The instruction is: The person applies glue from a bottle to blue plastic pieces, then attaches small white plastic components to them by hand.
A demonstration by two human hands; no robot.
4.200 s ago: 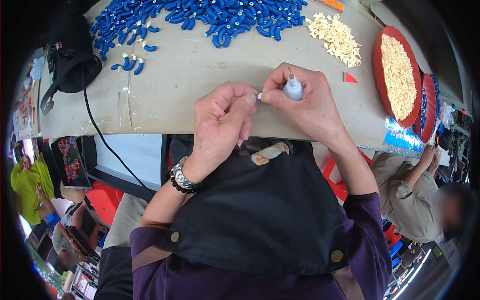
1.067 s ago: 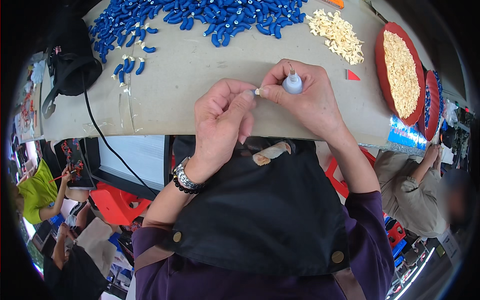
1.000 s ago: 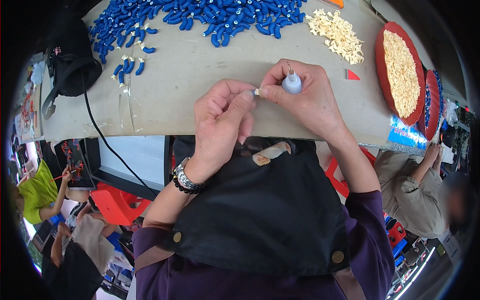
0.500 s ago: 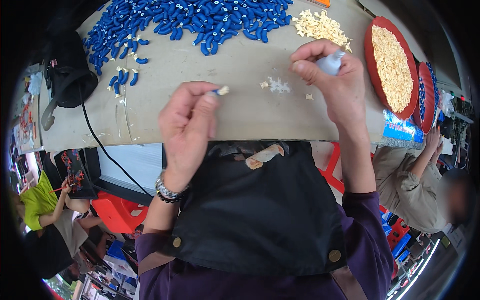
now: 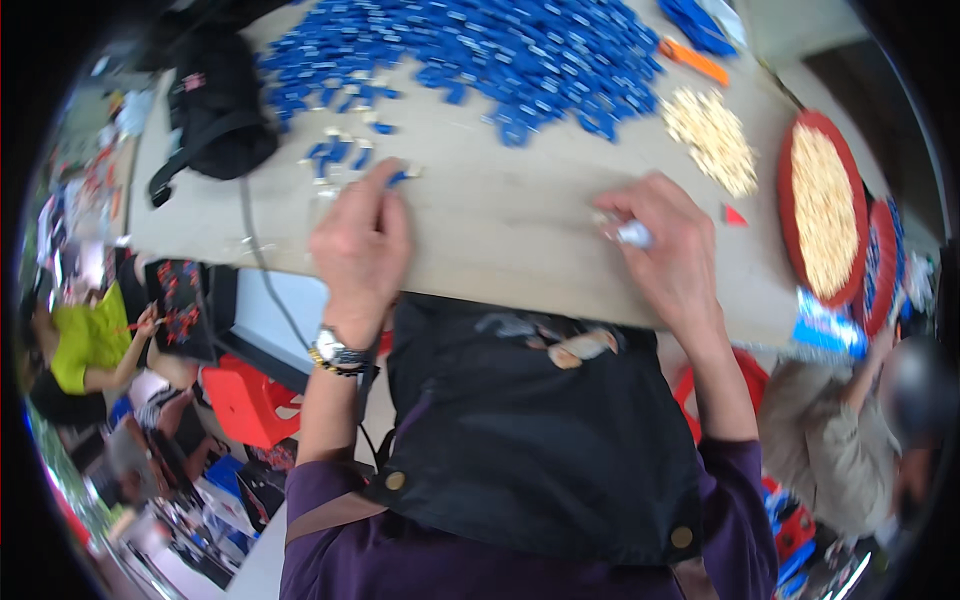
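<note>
My left hand (image 5: 362, 240) is closed, with a small curved blue piece (image 5: 398, 178) pinched between thumb and forefinger. A cream tip shows at that piece's end. Just beyond the hand lies a loose group of blue pieces with cream tips (image 5: 335, 152). My right hand (image 5: 675, 245) is curled round a small pale squeeze bottle (image 5: 634, 234), mostly hidden in the palm. Something small and whitish (image 5: 601, 216) shows at its fingertips, too blurred to name. Motion smears both hands.
A large heap of blue pieces (image 5: 540, 60) covers the far side. Cream pieces (image 5: 710, 140) lie in a pile at the right, near a red tray (image 5: 862, 235) full of more. A black cylindrical device (image 5: 225, 105) with a cord stands at the left. People sit on both sides.
The view has shifted. My left hand has moved left with its piece, toward the cream-tipped group. My right hand has shifted left, and the bottle in it has turned.
</note>
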